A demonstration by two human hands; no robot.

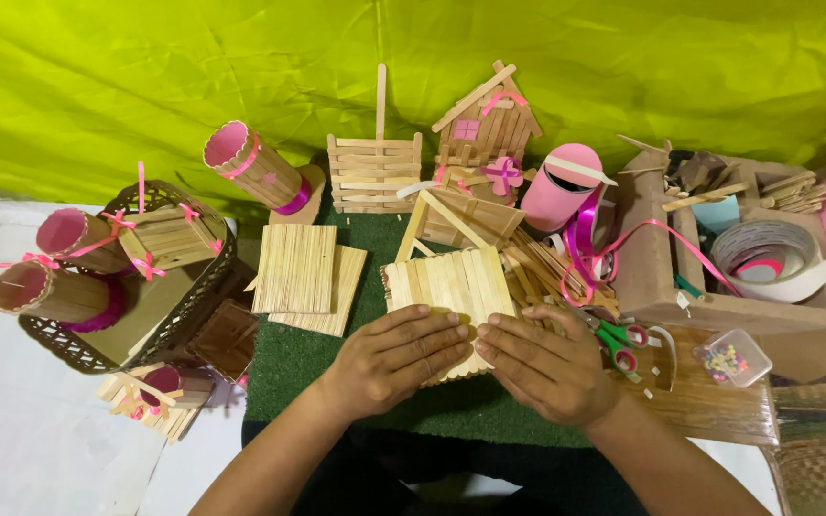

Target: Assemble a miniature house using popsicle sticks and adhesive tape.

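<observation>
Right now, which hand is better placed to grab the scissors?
Right. The right hand lies on the stick panel with the green and red handled scissors just beside its outer edge. The left hand is on the far side of the panel, so it would have to cross over.
</observation>
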